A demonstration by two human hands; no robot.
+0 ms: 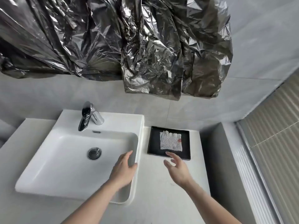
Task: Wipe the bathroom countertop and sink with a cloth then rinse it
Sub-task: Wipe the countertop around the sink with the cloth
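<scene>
A folded white textured cloth (170,141) lies flat in a black tray (153,141) on the pale countertop (155,191), right of the white square sink (64,159). My right hand (177,167) hovers over the counter at the tray's near edge, fingers spread, its fingertips just short of the cloth and holding nothing. Over the sink's right rim rests my left hand (124,168), fingers apart, empty. A chrome faucet (88,117) stands at the back of the sink, and the drain plug (94,153) sits in the basin's middle.
Crinkled dark plastic sheeting (129,46) hangs on the wall above the counter. A grey raised ledge (215,151) borders the counter on the right, with a ribbed glass panel (267,151) beyond it.
</scene>
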